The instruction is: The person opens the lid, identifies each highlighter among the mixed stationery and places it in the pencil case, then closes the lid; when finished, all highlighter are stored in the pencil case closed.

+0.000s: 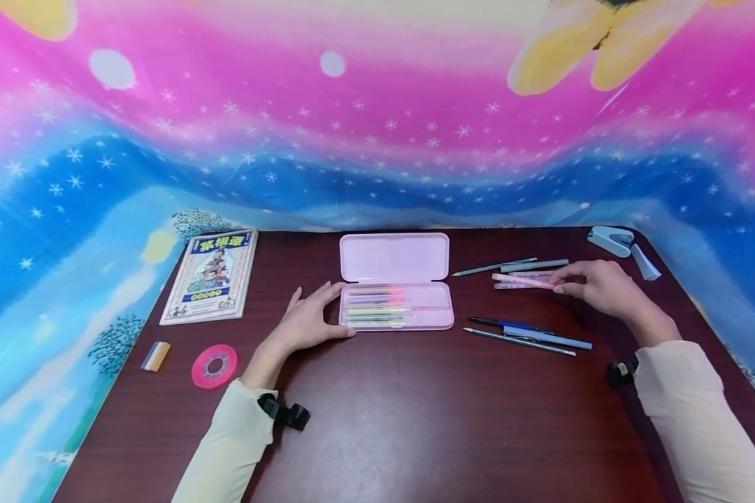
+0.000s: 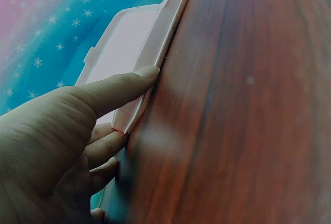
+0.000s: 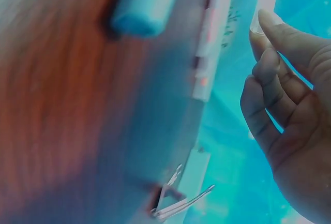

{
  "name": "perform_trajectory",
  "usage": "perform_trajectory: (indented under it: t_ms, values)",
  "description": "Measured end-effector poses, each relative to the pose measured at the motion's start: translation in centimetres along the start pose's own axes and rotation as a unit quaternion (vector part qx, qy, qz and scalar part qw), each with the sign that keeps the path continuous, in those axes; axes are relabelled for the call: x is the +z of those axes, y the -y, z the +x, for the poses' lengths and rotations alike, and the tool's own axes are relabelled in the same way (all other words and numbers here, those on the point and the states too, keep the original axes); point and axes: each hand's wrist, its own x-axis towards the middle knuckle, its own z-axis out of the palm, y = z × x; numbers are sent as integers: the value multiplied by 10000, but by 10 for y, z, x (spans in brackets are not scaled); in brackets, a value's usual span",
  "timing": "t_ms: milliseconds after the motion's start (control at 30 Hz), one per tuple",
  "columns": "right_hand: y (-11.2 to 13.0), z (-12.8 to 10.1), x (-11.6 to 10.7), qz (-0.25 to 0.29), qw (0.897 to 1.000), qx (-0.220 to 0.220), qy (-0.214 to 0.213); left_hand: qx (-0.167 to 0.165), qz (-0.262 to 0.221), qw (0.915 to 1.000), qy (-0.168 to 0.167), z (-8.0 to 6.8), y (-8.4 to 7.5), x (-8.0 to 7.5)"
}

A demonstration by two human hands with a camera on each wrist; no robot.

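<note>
Worktop (image 1: 390, 412): dark reddish-brown wood grain, glossy, rounded far corners. Behind and to both sides hangs a printed backdrop cloth (image 1: 377, 126), pink above, blue with white stars below, yellow shapes at the top corners.

Pencil case (image 1: 395, 290): pale pink, lid open and laid flat away from the person, near the middle of the worktop. Coloured pens (image 1: 377, 307) lie side by side in its tray.

Left hand (image 1: 308, 323): flat on the worktop, fingers straight and spread, thumb tip touching the left edge of the case.

Right hand (image 1: 600, 286): right of the case, grip closed in a pinch on the end of a pink pen (image 1: 521, 280), which lies on the worktop among the far group of pens.

Other items:
- grey-green pencil and pen (image 1: 509, 266), just beyond the pink pen;
- blue pens and a pencil (image 1: 528, 335), nearer, right of the case;
- stapler (image 1: 612, 240), far right corner;
- booklet (image 1: 210, 276), far left;
- pink tape roll (image 1: 214, 365) and a small eraser (image 1: 155, 356), near left edge.
</note>
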Motion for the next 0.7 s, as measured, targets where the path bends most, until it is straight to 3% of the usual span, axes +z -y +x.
perform_trajectory:
  t_ms: [400, 700]
  values:
    - [35, 12, 3, 125, 9960, -800, -386, -11, -14, 10000, 21, 0, -1, 0]
    - [70, 30, 17, 381, 9941, -990, -221, -30, -4, 10000, 13, 0, -1, -1]
